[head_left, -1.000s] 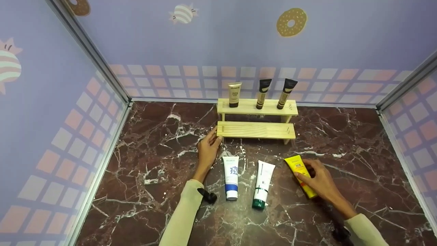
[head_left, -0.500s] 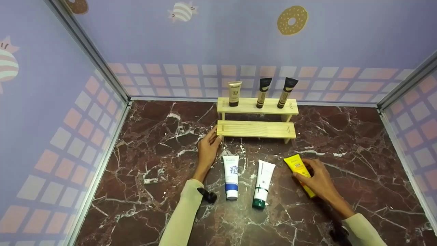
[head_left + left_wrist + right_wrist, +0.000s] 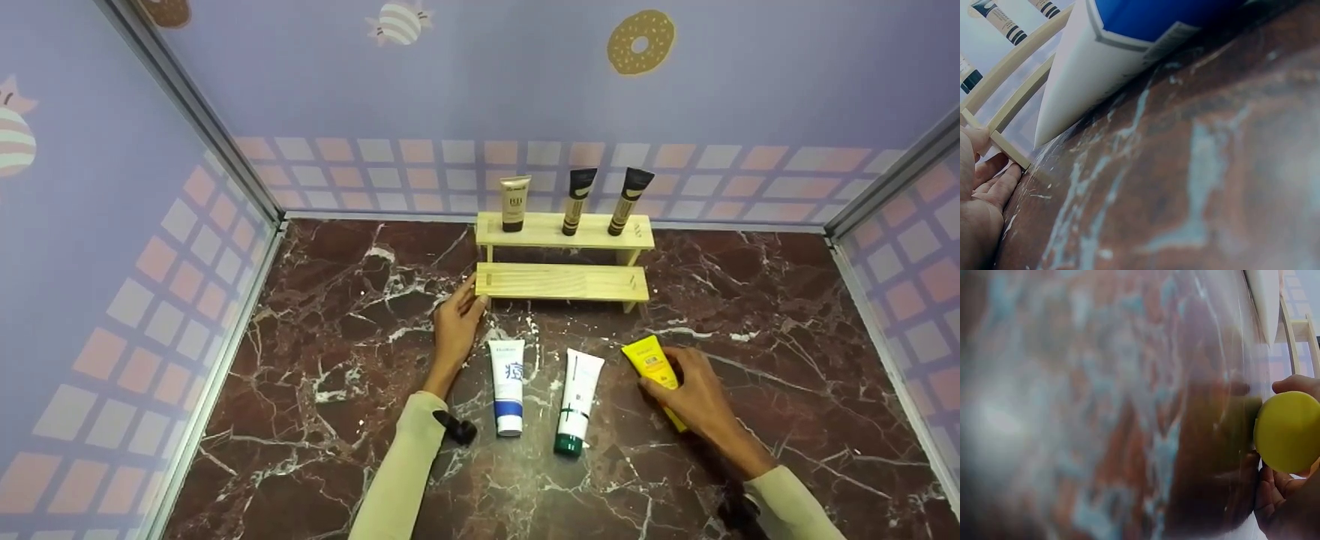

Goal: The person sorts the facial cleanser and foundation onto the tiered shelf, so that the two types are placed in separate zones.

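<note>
My left hand (image 3: 456, 330) holds the left end of a two-tier wooden display rack (image 3: 562, 281), thumb at its front corner and fingers along the side. In the left wrist view, the fingers (image 3: 999, 183) bend beside the rack's leg. My right hand (image 3: 701, 390) grips a yellow squeeze tube (image 3: 651, 361) between thumb and fingers, flat end pointing toward the rack. Its round yellow cap (image 3: 1289, 432) shows close to the tabletop in the right wrist view. Between the hands lie a white tube with a blue band (image 3: 508, 382) and a white tube with a green cap (image 3: 579, 397).
On the upper tier stand a beige BB cream tube (image 3: 514, 204) and two black-and-gold tubes, one in the middle (image 3: 577, 202) and one at the right (image 3: 628, 202). The dark red marbled tabletop (image 3: 337, 450) is bounded by patterned walls (image 3: 420, 90) behind and at both sides.
My right hand and the yellow tube have shifted slightly left, and the hand covers more of the tube's lower part. The left hand stays at the rack.
</note>
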A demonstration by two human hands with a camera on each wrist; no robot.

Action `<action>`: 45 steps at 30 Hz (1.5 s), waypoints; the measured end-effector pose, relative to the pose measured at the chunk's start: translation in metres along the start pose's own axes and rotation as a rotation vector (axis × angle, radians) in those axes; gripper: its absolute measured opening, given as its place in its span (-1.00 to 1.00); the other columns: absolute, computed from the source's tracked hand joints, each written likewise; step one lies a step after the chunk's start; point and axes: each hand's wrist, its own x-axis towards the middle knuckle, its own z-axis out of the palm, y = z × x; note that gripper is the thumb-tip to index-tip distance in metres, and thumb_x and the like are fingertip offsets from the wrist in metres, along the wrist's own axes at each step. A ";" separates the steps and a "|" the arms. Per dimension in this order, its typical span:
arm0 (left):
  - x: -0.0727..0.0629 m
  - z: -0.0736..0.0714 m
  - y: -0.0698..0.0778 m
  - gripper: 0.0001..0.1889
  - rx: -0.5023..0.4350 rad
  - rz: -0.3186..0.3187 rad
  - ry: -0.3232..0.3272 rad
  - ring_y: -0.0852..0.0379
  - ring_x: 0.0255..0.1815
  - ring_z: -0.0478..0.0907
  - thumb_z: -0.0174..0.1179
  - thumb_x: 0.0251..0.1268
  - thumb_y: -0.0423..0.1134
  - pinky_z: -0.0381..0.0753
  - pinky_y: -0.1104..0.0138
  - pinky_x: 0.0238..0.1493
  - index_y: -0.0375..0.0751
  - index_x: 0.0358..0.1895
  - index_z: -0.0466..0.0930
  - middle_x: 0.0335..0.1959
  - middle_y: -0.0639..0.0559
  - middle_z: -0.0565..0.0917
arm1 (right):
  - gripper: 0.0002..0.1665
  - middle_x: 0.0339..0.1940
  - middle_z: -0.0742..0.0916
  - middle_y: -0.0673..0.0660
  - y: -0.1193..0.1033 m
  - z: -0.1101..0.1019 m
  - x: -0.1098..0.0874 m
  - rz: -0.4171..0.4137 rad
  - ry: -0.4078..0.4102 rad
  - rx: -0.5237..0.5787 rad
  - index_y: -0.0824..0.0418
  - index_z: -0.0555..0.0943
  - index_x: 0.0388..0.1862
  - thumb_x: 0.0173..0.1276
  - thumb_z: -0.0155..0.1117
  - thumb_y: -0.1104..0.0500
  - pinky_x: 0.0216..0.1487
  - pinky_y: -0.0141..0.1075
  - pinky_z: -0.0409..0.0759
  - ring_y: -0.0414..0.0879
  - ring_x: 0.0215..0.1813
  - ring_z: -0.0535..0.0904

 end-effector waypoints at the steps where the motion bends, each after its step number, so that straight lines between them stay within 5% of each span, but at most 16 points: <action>1: 0.000 0.000 0.000 -0.47 0.001 -0.004 -0.003 -0.19 0.32 0.74 0.37 0.58 -0.38 0.72 0.13 0.36 -0.34 0.53 0.57 0.30 -0.35 0.73 | -0.19 0.17 0.66 0.46 0.000 0.000 0.000 0.004 -0.004 -0.005 0.51 0.58 0.37 0.30 0.68 0.10 0.20 0.24 0.57 0.33 0.18 0.56; 8: -0.001 -0.001 0.002 -0.47 0.006 -0.008 -0.002 -0.17 0.32 0.74 0.37 0.59 -0.35 0.72 0.13 0.36 -0.35 0.54 0.56 0.31 -0.33 0.73 | -0.20 0.19 0.70 0.49 -0.001 -0.001 0.001 0.026 0.004 0.002 0.52 0.60 0.36 0.31 0.68 0.07 0.26 0.30 0.59 0.38 0.20 0.60; 21: 0.001 0.001 0.003 -0.48 0.038 -0.016 0.008 -0.15 0.33 0.73 0.38 0.59 -0.33 0.73 0.16 0.35 -0.32 0.53 0.58 0.33 -0.33 0.72 | -0.29 0.07 0.77 0.41 -0.007 -0.002 0.005 0.011 0.143 0.080 0.47 0.69 0.31 0.29 0.72 0.13 0.09 0.12 0.67 0.28 0.05 0.71; 30: 0.001 0.001 0.000 -0.48 0.033 0.018 0.010 -0.20 0.29 0.76 0.39 0.58 -0.33 0.74 0.08 0.34 -0.36 0.51 0.59 0.27 -0.34 0.75 | -0.25 0.16 0.74 0.43 -0.016 -0.003 0.010 0.026 0.203 0.135 0.48 0.66 0.35 0.26 0.74 0.20 0.13 0.12 0.65 0.31 0.10 0.70; 39: 0.001 -0.001 0.000 -0.47 0.019 0.003 0.004 -0.18 0.32 0.74 0.38 0.58 -0.34 0.71 0.07 0.37 -0.38 0.52 0.57 0.29 -0.32 0.74 | -0.27 0.01 0.75 0.35 -0.024 -0.002 0.017 -0.044 0.261 0.175 0.47 0.67 0.33 0.23 0.75 0.25 -0.09 -0.52 0.54 0.17 -0.05 0.68; 45: 0.000 -0.001 0.002 -0.47 0.023 -0.017 0.003 -0.18 0.34 0.73 0.38 0.58 -0.34 0.71 0.06 0.38 -0.35 0.53 0.57 0.30 -0.32 0.74 | -0.27 -0.05 0.74 0.32 -0.030 -0.001 0.023 -0.072 0.255 0.209 0.47 0.66 0.34 0.23 0.74 0.31 -0.17 -0.53 0.64 0.13 -0.08 0.67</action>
